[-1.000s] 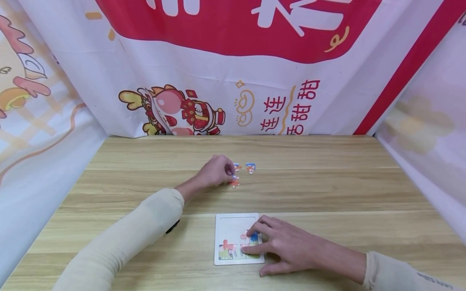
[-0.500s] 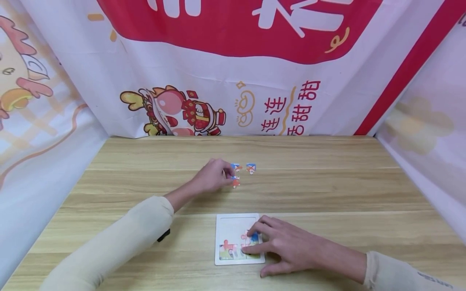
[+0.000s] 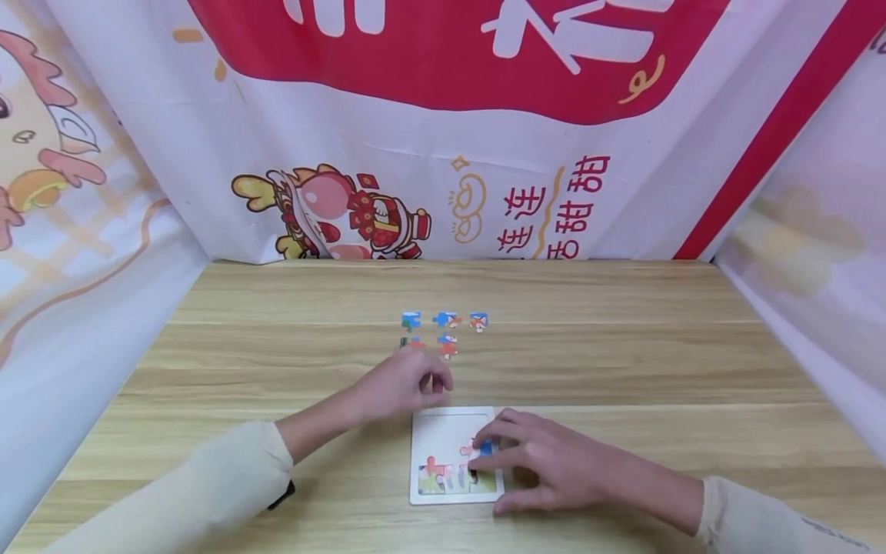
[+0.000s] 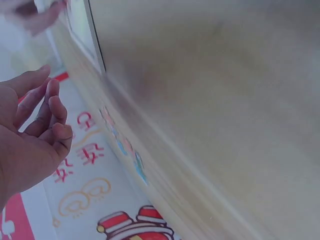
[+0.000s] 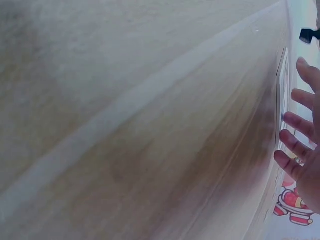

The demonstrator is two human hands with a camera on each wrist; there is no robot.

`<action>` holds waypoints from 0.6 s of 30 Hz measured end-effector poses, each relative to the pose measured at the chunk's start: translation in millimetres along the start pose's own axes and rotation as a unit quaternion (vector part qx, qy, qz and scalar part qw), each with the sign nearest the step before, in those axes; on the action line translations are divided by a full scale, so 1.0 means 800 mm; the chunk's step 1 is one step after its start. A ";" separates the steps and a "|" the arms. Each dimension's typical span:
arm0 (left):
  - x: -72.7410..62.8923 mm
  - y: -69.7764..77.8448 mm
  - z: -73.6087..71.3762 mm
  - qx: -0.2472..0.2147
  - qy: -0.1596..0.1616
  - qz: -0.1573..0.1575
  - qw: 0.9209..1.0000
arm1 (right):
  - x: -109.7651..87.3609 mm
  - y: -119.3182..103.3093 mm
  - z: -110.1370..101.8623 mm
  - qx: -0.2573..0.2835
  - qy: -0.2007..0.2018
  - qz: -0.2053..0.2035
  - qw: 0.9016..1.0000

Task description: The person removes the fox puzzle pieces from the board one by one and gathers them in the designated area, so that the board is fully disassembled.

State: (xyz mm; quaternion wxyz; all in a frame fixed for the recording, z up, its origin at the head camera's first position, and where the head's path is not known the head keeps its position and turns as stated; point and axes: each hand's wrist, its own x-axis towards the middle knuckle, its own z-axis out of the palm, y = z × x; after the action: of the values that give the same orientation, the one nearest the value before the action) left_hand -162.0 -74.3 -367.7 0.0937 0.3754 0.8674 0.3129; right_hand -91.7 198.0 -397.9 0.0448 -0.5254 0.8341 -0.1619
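My left hand (image 3: 401, 383) hovers just beyond the far edge of the white puzzle tray (image 3: 416, 442), fingers loosely curled. In the left wrist view, the thumb tip is close to the index finger and nothing shows between them. My right hand (image 3: 536, 458) lies over the tray's right side, fingertips touching the puzzle pieces in it. Jigsaw pieces (image 3: 432, 482) fill the tray's near row, with another piece (image 3: 487, 447) above at the right, partly hidden by the fingers. Several loose jigsaw pieces (image 3: 446, 320) lie beyond the left hand in two rows, one partly covered by it.
The wooden table (image 3: 623, 346) is enclosed by printed cloth at the back (image 3: 388, 123) and on both sides. A small black object (image 3: 281, 496) is at the left sleeve's cuff.
My left hand has drawn back from the loose pieces toward the tray, uncovering pieces at the left of the rows. The right hand stays on the tray, its fingers shifting slightly.
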 end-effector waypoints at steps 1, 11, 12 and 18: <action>-0.005 0.002 0.003 0.000 -0.007 0.004 1.000 | 0.000 0.000 0.000 0.006 0.004 0.007 1.000; -0.039 0.019 0.024 0.001 -0.049 0.011 0.999 | 0.005 0.006 -0.001 0.027 0.038 0.072 0.996; -0.041 0.021 0.026 0.004 -0.055 0.013 0.998 | 0.006 0.006 -0.002 0.030 0.040 0.077 0.996; -0.049 0.032 0.035 0.021 -0.094 0.028 0.995 | 0.014 0.009 -0.001 0.042 0.044 0.095 0.994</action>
State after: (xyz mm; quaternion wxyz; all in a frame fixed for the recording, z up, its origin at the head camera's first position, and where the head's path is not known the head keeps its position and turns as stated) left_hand -108.5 -75.6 -377.1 0.1580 0.4295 0.8502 0.2602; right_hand -102.9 191.2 -398.6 0.0451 -0.4339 0.8739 -0.2143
